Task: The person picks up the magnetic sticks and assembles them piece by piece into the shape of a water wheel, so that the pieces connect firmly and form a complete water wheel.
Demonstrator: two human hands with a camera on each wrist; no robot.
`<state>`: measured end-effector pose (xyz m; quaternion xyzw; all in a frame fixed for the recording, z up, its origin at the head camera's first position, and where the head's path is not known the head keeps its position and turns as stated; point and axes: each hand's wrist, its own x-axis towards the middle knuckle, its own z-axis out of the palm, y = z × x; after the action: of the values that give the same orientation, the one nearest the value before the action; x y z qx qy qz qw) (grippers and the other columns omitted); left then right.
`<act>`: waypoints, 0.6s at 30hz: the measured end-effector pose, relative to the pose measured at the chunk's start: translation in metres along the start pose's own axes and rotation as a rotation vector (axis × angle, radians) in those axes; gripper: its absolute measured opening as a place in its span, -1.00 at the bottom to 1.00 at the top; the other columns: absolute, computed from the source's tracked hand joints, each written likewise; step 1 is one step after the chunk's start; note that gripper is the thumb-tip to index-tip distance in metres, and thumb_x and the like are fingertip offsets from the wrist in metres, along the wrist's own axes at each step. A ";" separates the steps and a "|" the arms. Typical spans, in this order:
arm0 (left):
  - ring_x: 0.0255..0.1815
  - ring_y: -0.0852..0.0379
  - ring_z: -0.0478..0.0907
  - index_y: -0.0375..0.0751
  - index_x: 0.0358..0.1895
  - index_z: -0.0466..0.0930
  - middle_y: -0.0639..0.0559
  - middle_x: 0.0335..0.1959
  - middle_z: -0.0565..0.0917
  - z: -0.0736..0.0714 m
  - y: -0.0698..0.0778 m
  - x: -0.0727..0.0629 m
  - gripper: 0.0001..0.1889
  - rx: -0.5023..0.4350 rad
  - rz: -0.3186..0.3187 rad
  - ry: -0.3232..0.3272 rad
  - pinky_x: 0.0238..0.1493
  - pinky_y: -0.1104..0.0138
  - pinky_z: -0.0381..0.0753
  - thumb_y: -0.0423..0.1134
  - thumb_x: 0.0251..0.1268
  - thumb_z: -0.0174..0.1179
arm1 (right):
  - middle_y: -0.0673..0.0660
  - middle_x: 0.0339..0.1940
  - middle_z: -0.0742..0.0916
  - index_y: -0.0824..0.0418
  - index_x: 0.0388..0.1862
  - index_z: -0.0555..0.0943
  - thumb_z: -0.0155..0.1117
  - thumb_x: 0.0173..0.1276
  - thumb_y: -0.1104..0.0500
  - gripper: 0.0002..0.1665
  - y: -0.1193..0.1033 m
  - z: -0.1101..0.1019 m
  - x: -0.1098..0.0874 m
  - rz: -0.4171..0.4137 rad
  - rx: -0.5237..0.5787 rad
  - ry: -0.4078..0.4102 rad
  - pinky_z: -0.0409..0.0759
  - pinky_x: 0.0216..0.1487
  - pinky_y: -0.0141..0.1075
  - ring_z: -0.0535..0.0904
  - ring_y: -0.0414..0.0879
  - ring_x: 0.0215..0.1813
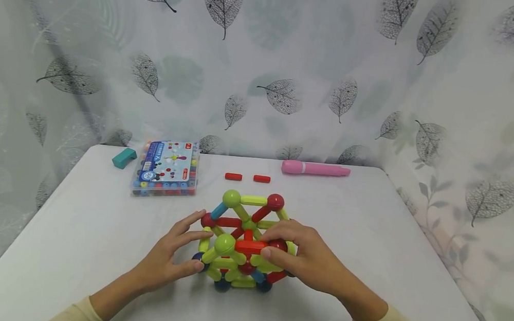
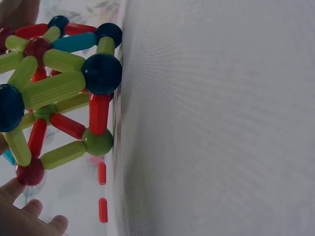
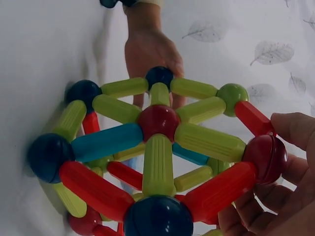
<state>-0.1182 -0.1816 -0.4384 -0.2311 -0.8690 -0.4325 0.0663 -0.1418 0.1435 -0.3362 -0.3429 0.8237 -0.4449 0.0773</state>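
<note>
A magnetic ball-and-rod structure point(image 1: 229, 222) of green, red and blue pieces stands on the white table. My left hand point(image 1: 165, 256) rests against its left side, fingers spread and fairly straight. Its thumb lies by a dark blue ball point(image 3: 159, 78), and a fingertip touches a red ball point(image 2: 30, 171). At the upper front, my right hand point(image 1: 305, 255) pinches a red rod point(image 1: 250, 246) between thumb and fingers. One end of this rod meets a green ball point(image 1: 224, 243); the other lies close to a red ball point(image 3: 266, 158), with the right fingers behind it.
Two loose red rods, a left one point(image 1: 233, 177) and a right one point(image 1: 262, 179), lie behind the structure. A clear box of pieces point(image 1: 166, 168) with a printed sheet sits back left, beside a teal block point(image 1: 124, 158). A pink pen-shaped object point(image 1: 315, 169) lies along the back edge.
</note>
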 end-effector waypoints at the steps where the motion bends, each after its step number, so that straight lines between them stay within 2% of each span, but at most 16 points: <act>1: 0.60 -0.18 0.12 0.14 0.33 0.58 -0.02 0.63 0.19 0.000 0.000 0.000 -0.48 -0.001 0.000 0.001 0.24 -0.44 0.36 -0.01 0.28 0.32 | -0.11 -0.07 0.72 -0.02 0.03 0.73 0.34 0.45 0.06 -0.78 -0.001 0.001 0.001 0.009 -0.005 0.003 0.72 -0.09 -0.26 0.57 -0.09 0.03; 10: 0.60 -0.18 0.12 0.18 0.33 0.58 0.01 0.63 0.19 -0.001 0.000 -0.001 -0.48 -0.007 -0.001 0.003 0.25 -0.44 0.35 -0.01 0.27 0.32 | -0.11 -0.14 0.70 0.00 0.00 0.74 0.32 0.46 0.03 -0.80 -0.006 0.000 0.005 0.049 -0.038 -0.009 0.69 -0.12 -0.30 0.56 -0.09 -0.05; 18: 0.59 -0.16 0.14 0.18 0.32 0.59 0.14 0.63 0.17 0.000 0.000 0.000 -0.48 -0.021 0.006 0.007 0.24 -0.42 0.39 0.00 0.25 0.33 | -0.06 -0.11 0.71 0.03 0.05 0.73 0.33 0.46 0.06 -0.76 -0.007 0.000 0.006 0.080 -0.001 -0.013 0.73 -0.12 -0.27 0.58 -0.06 -0.04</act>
<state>-0.1183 -0.1820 -0.4383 -0.2330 -0.8634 -0.4422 0.0681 -0.1424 0.1370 -0.3297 -0.3128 0.8364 -0.4388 0.1002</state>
